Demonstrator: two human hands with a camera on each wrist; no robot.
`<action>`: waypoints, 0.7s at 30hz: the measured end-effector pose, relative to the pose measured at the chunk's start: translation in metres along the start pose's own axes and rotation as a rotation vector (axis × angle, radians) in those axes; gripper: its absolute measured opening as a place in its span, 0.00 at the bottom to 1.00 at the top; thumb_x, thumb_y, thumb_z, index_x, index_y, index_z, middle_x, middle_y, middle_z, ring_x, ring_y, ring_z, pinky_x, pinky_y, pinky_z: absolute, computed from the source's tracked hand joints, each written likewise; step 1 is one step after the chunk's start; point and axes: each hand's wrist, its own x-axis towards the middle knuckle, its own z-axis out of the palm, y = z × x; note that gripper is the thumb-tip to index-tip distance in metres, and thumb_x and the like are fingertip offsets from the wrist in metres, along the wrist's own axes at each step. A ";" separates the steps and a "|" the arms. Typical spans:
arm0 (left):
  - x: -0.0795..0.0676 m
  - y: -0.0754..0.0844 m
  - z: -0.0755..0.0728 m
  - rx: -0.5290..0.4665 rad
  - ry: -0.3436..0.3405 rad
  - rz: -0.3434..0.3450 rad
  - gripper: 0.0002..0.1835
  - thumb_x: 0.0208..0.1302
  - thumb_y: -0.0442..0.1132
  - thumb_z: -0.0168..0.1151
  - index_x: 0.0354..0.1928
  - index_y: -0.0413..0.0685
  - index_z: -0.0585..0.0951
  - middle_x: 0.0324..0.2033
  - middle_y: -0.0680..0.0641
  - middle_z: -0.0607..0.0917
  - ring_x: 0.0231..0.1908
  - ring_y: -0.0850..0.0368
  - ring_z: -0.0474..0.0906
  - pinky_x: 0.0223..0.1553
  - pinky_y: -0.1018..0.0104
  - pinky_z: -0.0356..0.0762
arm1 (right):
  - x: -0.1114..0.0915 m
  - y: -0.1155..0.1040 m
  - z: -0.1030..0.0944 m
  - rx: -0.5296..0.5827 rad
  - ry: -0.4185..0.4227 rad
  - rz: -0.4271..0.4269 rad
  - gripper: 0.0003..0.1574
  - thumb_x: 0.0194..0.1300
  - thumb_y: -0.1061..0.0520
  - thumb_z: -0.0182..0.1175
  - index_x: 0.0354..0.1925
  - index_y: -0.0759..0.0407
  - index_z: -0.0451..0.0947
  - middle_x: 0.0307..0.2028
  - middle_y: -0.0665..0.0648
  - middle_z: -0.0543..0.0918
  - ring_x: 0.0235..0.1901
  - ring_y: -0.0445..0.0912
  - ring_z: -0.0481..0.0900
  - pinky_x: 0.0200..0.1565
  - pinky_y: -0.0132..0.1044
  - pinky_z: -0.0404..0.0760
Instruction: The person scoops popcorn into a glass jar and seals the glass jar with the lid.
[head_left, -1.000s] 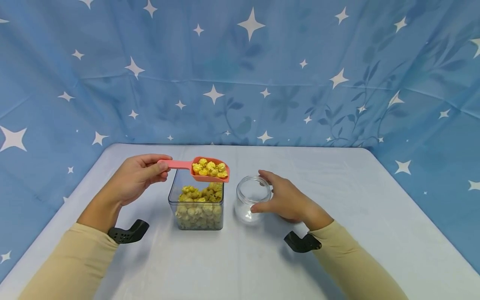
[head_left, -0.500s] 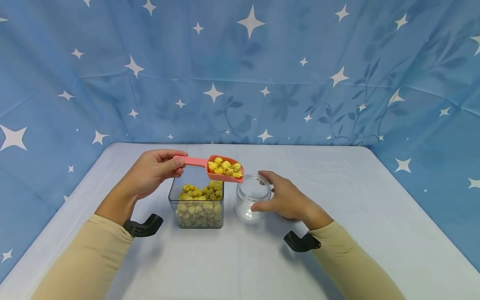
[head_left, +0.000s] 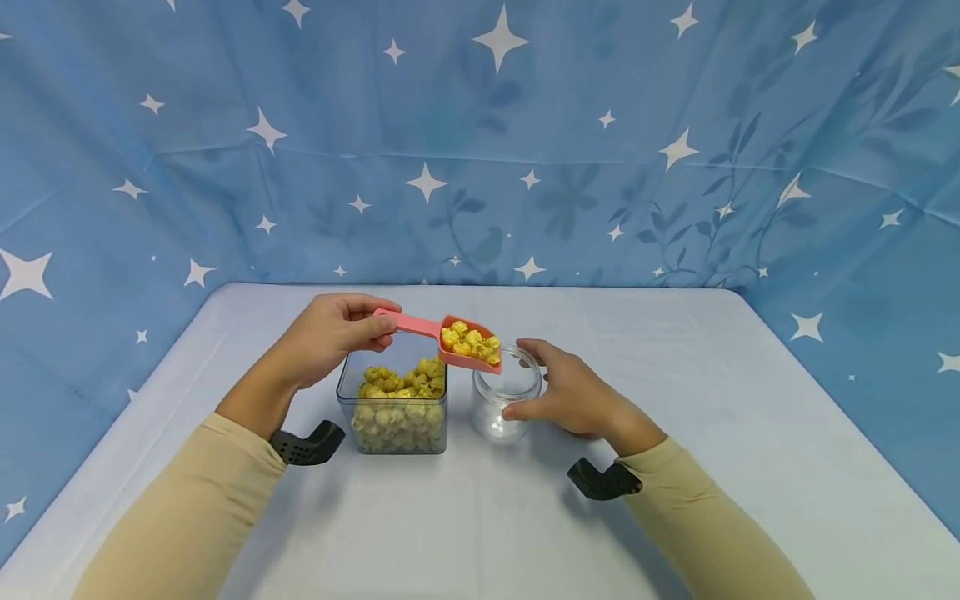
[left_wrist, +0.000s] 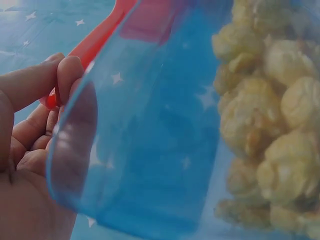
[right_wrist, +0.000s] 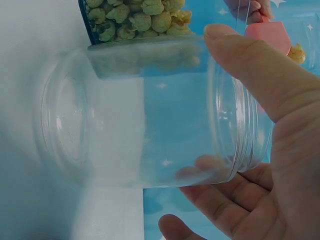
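Note:
With thumb and fingers, my left hand [head_left: 333, 337] pinches the handle of a coral-pink scoop [head_left: 414, 323]. Yellow popcorn [head_left: 471, 342] fills the scoop, which tilts slightly down to the right. In the head view its front lip overlaps the left side of the mouth of a clear glass jar [head_left: 493, 417]. My right hand [head_left: 573, 392] grips this upright jar around its neck, thumb at the near side. Through the glass in the right wrist view, the jar [right_wrist: 120, 120] shows no popcorn inside. A clear square container [head_left: 393, 402] partly full of popcorn stands left of the jar.
The white tabletop [head_left: 480, 517] extends around the jar and container, with its far edge against a blue star-patterned curtain [head_left: 345, 108]. A small reddish-brown edge [head_left: 582, 435] peeks out beneath my right hand.
My left hand has carried the loaded scoop rightward, from over the container to the jar's mouth, and its front has dipped. My right hand and the jar have stayed in place.

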 end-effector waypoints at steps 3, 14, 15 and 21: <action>0.001 0.001 0.002 0.005 -0.010 0.003 0.22 0.72 0.39 0.62 0.61 0.31 0.77 0.42 0.42 0.84 0.41 0.54 0.83 0.48 0.65 0.82 | 0.000 0.000 0.000 0.007 -0.002 0.008 0.64 0.51 0.42 0.79 0.75 0.61 0.57 0.66 0.60 0.70 0.60 0.58 0.73 0.59 0.55 0.75; 0.004 0.010 0.007 0.023 -0.028 0.017 0.20 0.71 0.37 0.63 0.59 0.31 0.78 0.40 0.42 0.84 0.39 0.55 0.84 0.48 0.62 0.82 | -0.002 0.000 -0.001 -0.012 -0.001 -0.030 0.63 0.52 0.43 0.78 0.75 0.62 0.57 0.67 0.61 0.70 0.63 0.59 0.70 0.62 0.57 0.71; 0.004 0.011 0.007 0.026 -0.028 0.020 0.20 0.71 0.37 0.63 0.59 0.31 0.78 0.40 0.42 0.84 0.39 0.55 0.84 0.48 0.62 0.82 | -0.002 0.000 -0.001 -0.012 -0.001 -0.040 0.63 0.52 0.43 0.78 0.74 0.63 0.57 0.67 0.61 0.70 0.63 0.58 0.70 0.62 0.57 0.71; 0.005 0.014 0.008 0.038 -0.027 0.029 0.20 0.71 0.37 0.63 0.59 0.32 0.78 0.40 0.42 0.84 0.39 0.54 0.83 0.49 0.59 0.82 | -0.002 0.002 -0.002 -0.008 0.007 -0.075 0.63 0.51 0.43 0.79 0.74 0.64 0.58 0.64 0.62 0.73 0.62 0.59 0.72 0.60 0.57 0.72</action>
